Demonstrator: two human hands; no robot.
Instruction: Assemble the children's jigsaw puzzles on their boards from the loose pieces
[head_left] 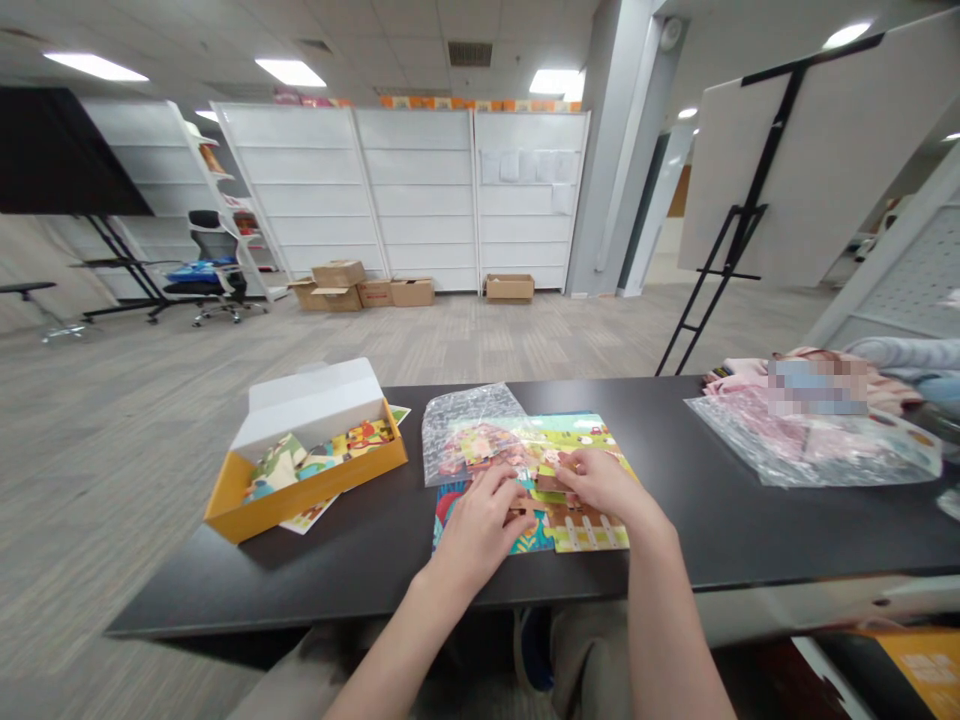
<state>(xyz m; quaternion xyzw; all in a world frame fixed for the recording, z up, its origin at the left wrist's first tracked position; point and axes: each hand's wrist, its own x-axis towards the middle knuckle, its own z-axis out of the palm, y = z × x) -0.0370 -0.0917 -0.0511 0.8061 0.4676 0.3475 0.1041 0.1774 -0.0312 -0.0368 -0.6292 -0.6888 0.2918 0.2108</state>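
Observation:
A colourful jigsaw puzzle board (585,528) lies on the black table (750,520) in front of me. My left hand (480,525) rests on its left part, fingers curled over brown puzzle pieces (525,505). My right hand (600,480) is on the middle of the board, its fingers pinched on a small piece. A clear plastic bag with loose pieces (469,435) lies over the board's far left corner, just beyond my left hand.
An open yellow box (300,500) with a white lid flap holds more puzzle sheets at the left. Plastic-wrapped pink items (810,440) lie at the right end of the table. Cardboard boxes, white shelving, an office chair and an easel stand on the floor beyond.

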